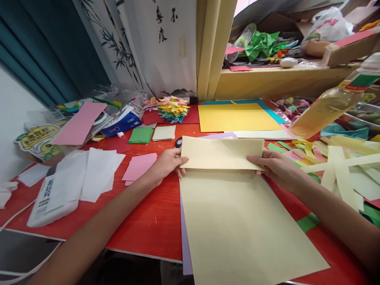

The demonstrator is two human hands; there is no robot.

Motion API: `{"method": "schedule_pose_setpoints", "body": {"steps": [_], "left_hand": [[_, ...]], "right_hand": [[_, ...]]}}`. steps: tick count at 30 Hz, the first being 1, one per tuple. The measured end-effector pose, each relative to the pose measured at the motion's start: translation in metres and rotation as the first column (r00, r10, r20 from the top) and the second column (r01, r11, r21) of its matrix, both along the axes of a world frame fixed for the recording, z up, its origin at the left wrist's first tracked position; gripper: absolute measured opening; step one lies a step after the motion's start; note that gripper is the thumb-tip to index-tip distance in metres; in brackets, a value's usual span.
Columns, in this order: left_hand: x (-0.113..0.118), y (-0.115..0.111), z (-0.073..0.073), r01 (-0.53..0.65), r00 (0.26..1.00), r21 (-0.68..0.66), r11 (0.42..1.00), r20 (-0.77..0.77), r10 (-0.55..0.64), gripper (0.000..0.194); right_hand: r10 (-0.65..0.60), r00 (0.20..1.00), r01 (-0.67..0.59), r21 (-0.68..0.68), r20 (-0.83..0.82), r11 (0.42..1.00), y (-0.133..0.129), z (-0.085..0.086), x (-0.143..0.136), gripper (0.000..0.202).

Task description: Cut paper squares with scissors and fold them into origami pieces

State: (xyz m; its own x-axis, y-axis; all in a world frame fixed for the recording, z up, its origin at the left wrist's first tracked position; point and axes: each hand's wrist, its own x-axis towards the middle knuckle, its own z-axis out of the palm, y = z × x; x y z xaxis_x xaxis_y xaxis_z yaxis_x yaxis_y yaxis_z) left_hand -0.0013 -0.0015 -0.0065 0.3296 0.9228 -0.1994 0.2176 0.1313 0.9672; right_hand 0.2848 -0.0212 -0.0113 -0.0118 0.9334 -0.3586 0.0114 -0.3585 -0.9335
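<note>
Head view: across the red table lay the cream sheet, its far flap turned over (crease seemingly still unpressed) — left hand and right hand pinched its sides — while pink squares and green squares sat already stacked.

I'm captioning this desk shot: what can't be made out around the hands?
In the head view:
Purple sheet: mostly covered by the cream paper.
Dark ring: whatever it belongs to, hidden behind that paper.
Left hand and right hand: some fingers behind the paper.
Cream paper's near end: cut off by bottom edge.
</note>
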Motion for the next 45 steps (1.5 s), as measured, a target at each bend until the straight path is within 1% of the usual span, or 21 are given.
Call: {"method": "schedule_pose_setpoints", "body": {"steps": [3,4,5,6,7,8,9,10,12,14,15,17,19,24,27,30,34,39,42,45], "left_hand": [[-0.014,0.008,0.011,-0.049,0.987,0.127,0.991,-0.144,0.067,0.015],[-0.021,0.014,0.016,-0.054,0.975,0.188,0.981,-0.202,0.093,0.015],[-0.031,0.022,0.021,-0.074,0.95,0.268,0.961,-0.274,0.149,0.015],[-0.04,0.032,0.026,-0.099,0.897,0.375,0.922,-0.367,0.245,0.014],[-0.05,0.044,0.031,-0.077,0.812,0.482,0.873,-0.477,0.335,0.014],[-0.059,0.057,0.034,-0.014,0.714,0.579,0.815,-0.565,0.414,0.013],[-0.066,0.072,0.036,0.011,0.677,0.61,0.792,-0.588,0.442,0.012],[-0.073,0.088,0.037,0.031,0.656,0.622,0.783,-0.604,0.453,0.011],[-0.081,0.12,0.035,0.091,0.604,0.617,0.781,-0.658,0.45,0.01],[-0.086,0.148,0.028,0.161,0.524,0.584,0.796,-0.734,0.433,0.011],[-0.088,0.16,0.024,0.189,0.478,0.57,0.799,-0.764,0.432,0.015],[-0.091,0.178,0.017,0.237,0.395,0.544,0.805,-0.811,0.432,0.026],[-0.094,0.189,0.012,0.284,0.323,0.508,0.813,-0.849,0.418,0.032],[-0.102,0.198,0.009,0.374,0.183,0.412,0.831,-0.911,0.37,0.033],[-0.106,0.198,0.008,0.401,0.128,0.377,0.835,-0.925,0.357,0.033],[-0.108,0.197,0.006,0.417,0.089,0.356,0.837,-0.932,0.352,0.032],[-0.111,0.195,0.005,0.428,0.056,0.339,0.838,-0.935,0.35,0.032],[-0.113,0.191,0.006,0.431,0.03,0.355,0.83,-0.925,0.38,0.032],[-0.111,0.189,0.006,0.427,0.022,0.381,0.82,-0.911,0.412,0.031],[-0.108,0.186,0.005,0.429,0.029,0.426,0.796,-0.888,0.46,0.033]], "right_hand": [[-0.019,1.0,0.018,0.013,0.011,1.0,0.001,0.001,0.002,0.006],[-0.027,1.0,0.026,0.019,0.014,0.999,0.001,0.002,0.003,0.006],[-0.034,0.999,0.034,0.024,0.019,0.999,0.001,0.003,0.004,0.006],[-0.04,0.999,0.039,0.025,0.025,0.999,0.001,0.004,0.004,0.006],[-0.047,0.998,0.047,0.024,0.031,0.999,0.0,0.006,0.004,0.007],[-0.054,0.998,0.053,0.018,0.036,0.998,-0.001,0.007,0.003,0.007],[-0.059,0.997,0.059,0.007,0.042,0.998,-0.002,0.009,0.002,0.007],[-0.057,0.997,0.057,-0.008,0.047,0.998,-0.002,0.01,0.001,0.008],[-0.035,0.998,0.038,-0.037,0.059,0.999,-0.004,0.01,-0.001,0.011],[0.008,0.997,-0.004,-0.056,0.071,0.998,-0.004,0.007,-0.002,0.015],[0.036,0.997,-0.032,-0.062,0.075,0.998,-0.004,0.005,-0.002,0.017],[0.093,0.992,-0.087,-0.074,0.085,0.993,-0.004,0.003,-0.002,0.018],[0.128,0.986,-0.12,-0.079,0.107,0.99,-0.004,0.002,-0.003,0.015],[0.144,0.979,-0.13,-0.1,0.147,0.987,-0.007,0.006,-0.006,0.012],[0.164,0.976,-0.146,-0.134,0.14,0.98,-0.007,0.005,-0.004,0.01],[0.171,0.977,-0.155,-0.129,0.128,0.979,-0.006,0.001,-0.002,0.012],[0.177,0.979,-0.164,-0.121,0.104,0.979,-0.006,0.002,-0.003,0.016],[0.13,0.985,-0.114,-0.142,0.11,0.983,-0.007,0.009,-0.008,0.019],[0.17,0.981,-0.155,-0.152,0.09,0.976,-0.007,0.005,-0.005,0.019],[0.212,0.972,-0.197,-0.144,0.099,0.97,-0.006,0.0,-0.001,0.022]]}}
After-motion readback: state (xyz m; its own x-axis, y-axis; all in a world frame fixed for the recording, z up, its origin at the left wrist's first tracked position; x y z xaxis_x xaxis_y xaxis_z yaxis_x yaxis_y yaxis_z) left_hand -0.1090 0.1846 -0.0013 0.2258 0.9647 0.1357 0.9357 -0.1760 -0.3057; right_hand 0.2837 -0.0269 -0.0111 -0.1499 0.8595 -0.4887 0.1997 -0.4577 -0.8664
